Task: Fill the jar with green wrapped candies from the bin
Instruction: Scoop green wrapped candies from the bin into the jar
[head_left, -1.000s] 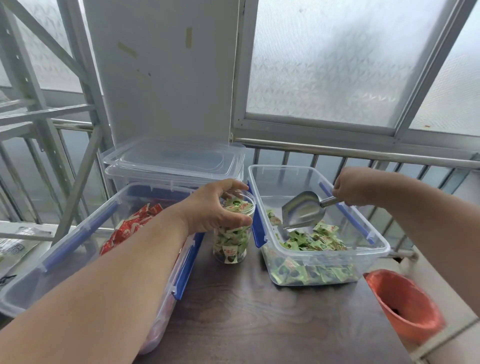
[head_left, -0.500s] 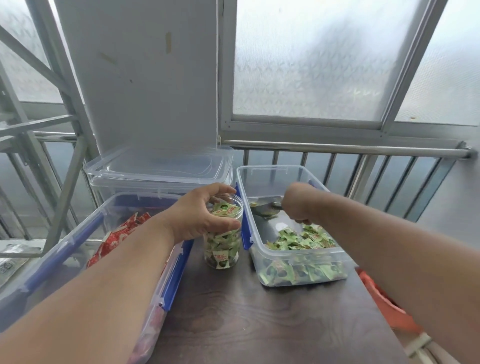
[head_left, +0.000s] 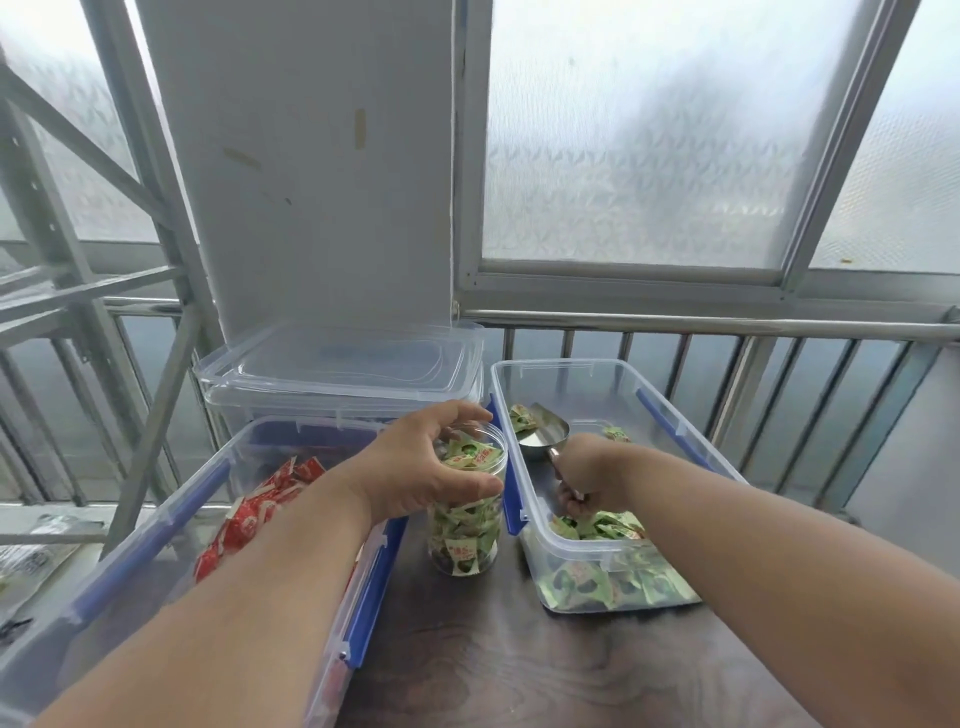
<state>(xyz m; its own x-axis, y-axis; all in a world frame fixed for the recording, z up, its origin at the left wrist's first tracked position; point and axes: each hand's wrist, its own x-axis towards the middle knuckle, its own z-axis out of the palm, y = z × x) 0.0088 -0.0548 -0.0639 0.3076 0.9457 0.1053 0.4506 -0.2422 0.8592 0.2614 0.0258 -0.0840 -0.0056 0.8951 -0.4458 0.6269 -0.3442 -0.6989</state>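
Observation:
A clear plastic jar (head_left: 465, 540) stands on the dark table, filled almost to its rim with green wrapped candies. My left hand (head_left: 431, 467) is wrapped around its upper part. Right of it sits a clear bin (head_left: 680, 415) with blue clips, with green wrapped candies (head_left: 618, 577) piled at its near end. My right hand (head_left: 587, 473) is inside the bin, gripping the handle of a metal scoop (head_left: 545, 441). The scoop lies low in the bin with its mouth pointing left and one candy at its tip.
A larger clear bin (head_left: 156, 525) with red wrapped candies (head_left: 254, 514) sits left of the jar. A lidded clear container (head_left: 337, 374) stands behind it. A metal railing (head_left: 727, 325) and frosted windows run along the back, and a grey metal frame (head_left: 156, 405) stands at left.
My right hand swung the scoop from above the green candies toward the jar, then lowered it into the bin's far end. My left hand stayed on the jar.

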